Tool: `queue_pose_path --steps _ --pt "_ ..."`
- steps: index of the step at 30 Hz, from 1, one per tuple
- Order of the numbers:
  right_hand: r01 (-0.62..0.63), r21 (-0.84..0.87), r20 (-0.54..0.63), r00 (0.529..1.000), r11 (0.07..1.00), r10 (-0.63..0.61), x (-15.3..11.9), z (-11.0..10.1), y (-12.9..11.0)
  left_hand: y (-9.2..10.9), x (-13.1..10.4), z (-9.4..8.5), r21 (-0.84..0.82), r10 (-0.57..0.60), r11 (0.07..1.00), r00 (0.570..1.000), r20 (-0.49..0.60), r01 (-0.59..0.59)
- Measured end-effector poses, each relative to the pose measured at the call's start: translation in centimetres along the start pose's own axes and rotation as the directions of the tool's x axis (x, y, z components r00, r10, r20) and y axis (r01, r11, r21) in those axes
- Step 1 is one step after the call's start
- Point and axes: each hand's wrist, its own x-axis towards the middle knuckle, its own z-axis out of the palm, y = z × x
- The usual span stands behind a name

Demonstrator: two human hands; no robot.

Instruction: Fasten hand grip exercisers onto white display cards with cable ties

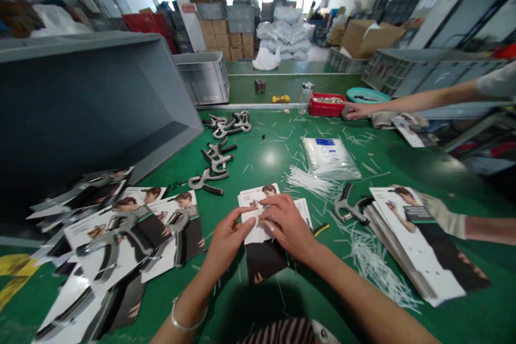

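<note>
The printed card [260, 258] lies at six o'clock on the green table [266, 172], beneath your left hand [229, 235] and right hand [291, 224]. Fingers bend over it; whether either pinches anything cannot be told. Best steady it flat with the left, working the right fingertips gently. Toward one o'clock, a red bin [325, 111] holds small pieces; nearer, a clear bag [334, 160] holds white strips.

Green table [268, 172] under cards [421, 242], grips [213, 190], ties [377, 269].
</note>
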Motion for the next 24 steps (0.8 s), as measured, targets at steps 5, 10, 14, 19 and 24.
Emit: queue_pose_path --steps 5,10,14,19,24 --pt "-0.190 0.229 0.140 0.977 0.955 0.161 1.4 -0.9 1.0 1.5 -0.3 -0.7 0.047 0.032 0.998 0.999 -0.004 -0.032" --pt "-0.341 0.411 0.173 0.940 0.846 0.294 2.0 -1.2 1.6 -0.7 -0.7 -1.4 0.037 -0.028 0.999 0.995 0.093 0.024" --pt "-0.336 0.428 0.216 0.940 0.839 0.266 2.1 -0.6 1.8 -2.4 -0.9 -2.1 0.167 0.087 0.981 0.991 0.097 -0.103" --pt "-0.369 0.399 0.257 0.924 0.839 0.284 2.1 -0.1 2.8 -1.9 -2.3 -3.6 0.494 0.232 0.814 0.951 0.203 -0.304" --pt "-0.431 0.411 0.317 0.894 0.803 0.317 2.4 0.7 3.9 -2.6 -3.6 -3.6 0.475 0.313 0.791 0.922 0.227 -0.385"
